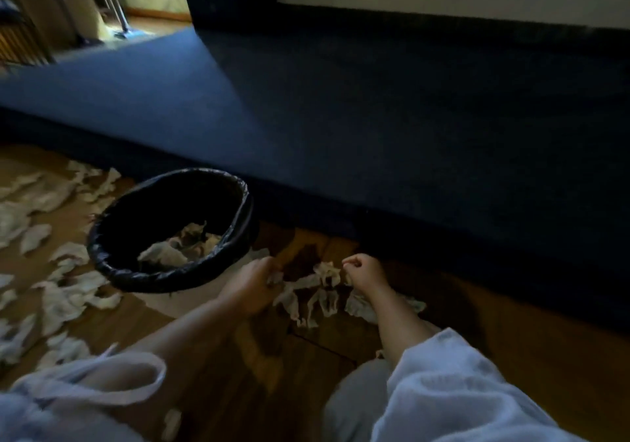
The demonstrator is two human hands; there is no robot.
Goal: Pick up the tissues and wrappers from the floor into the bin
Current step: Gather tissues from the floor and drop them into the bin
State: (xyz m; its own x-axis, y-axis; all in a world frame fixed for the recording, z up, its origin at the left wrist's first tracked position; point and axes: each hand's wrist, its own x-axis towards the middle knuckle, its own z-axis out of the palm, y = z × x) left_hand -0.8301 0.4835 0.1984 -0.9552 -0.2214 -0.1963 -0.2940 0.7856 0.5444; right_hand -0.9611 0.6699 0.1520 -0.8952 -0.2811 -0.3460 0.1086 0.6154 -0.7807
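Observation:
A round bin (235,210) with a black liner stands on the wooden floor, with several crumpled white tissues (177,247) inside. Between my hands lies a small heap of torn tissues (317,295). My left hand (255,281) sits just right of the bin, fingers closed on a piece of tissue at the heap's left edge. My right hand (364,271) is curled in a fist over the heap's right side, pinching a tissue scrap. Many more tissues (64,271) are scattered on the floor left of the bin.
A dark blue sofa (375,118) runs across the view right behind the bin and heap. My knees and white robe sleeves (443,390) fill the bottom. A doorway with metal stand legs (116,5) shows at top left.

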